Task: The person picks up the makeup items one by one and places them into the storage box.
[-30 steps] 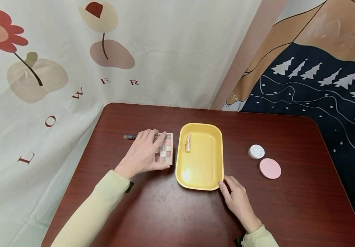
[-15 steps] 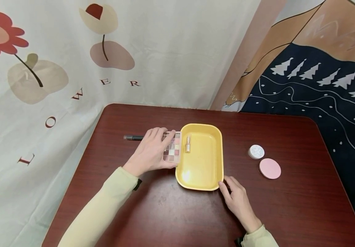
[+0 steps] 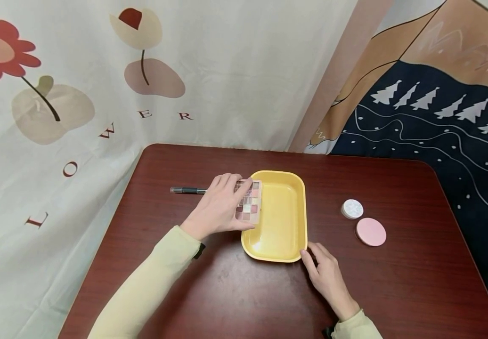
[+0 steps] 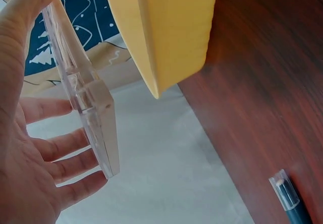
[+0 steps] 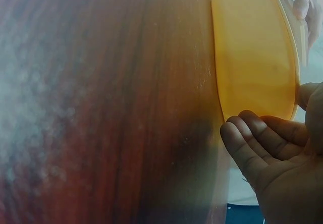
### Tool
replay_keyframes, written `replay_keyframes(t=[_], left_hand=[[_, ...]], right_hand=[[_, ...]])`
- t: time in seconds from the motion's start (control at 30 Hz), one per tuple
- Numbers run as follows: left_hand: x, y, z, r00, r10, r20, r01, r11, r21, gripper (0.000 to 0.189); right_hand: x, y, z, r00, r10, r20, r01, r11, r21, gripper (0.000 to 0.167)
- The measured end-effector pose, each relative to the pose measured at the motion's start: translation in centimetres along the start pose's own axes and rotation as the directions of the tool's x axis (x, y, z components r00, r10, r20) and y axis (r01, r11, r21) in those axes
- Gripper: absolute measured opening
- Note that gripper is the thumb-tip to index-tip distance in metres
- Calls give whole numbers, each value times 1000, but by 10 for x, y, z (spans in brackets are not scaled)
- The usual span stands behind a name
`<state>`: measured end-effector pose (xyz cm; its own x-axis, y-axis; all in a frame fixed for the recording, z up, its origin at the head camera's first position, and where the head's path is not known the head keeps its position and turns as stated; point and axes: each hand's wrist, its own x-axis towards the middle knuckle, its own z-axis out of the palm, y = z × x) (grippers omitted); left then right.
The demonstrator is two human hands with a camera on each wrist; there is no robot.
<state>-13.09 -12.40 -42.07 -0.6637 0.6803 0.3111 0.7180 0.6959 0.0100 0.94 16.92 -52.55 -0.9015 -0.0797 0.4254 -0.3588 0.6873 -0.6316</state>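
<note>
My left hand [image 3: 220, 207] grips an eyeshadow palette [image 3: 252, 203] by its edges, thumb on the near side and fingers on the far side. The palette overlaps the left rim of the yellow tray [image 3: 284, 235]; in the left wrist view the palette [image 4: 103, 128] is raised beside the tray. My right hand [image 3: 326, 275] holds the tray's near right corner. In the right wrist view its thumb is at the rim and its fingers [image 5: 250, 143] lie along the outer wall.
Left of the tray lies a dark cosmetic pen [image 3: 186, 190] with a clear cap. To the right sit a small white round case [image 3: 352, 208] and a pink round compact [image 3: 371, 231]. A patterned curtain [image 3: 227, 70] hangs behind the table [image 3: 227, 301].
My left hand has carried the palette rightward to over the tray's left side, covering the small clear-and-gold tube seen inside before. More of the pen shows. My right hand stays put.
</note>
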Motion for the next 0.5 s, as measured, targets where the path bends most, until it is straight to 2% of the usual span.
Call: replay_keyframes(t=[0.23,0.5], left_hand=[[11,8,5,999,31,-15,-31,1000,-3,101],[22,16,9,998,45,35,-46,999,9,104]], right_hand=[[-1,1,0,1000,0,-4,0,1000,5,20],[0,0,0,1000,-2,-6,2,1000,8,21]])
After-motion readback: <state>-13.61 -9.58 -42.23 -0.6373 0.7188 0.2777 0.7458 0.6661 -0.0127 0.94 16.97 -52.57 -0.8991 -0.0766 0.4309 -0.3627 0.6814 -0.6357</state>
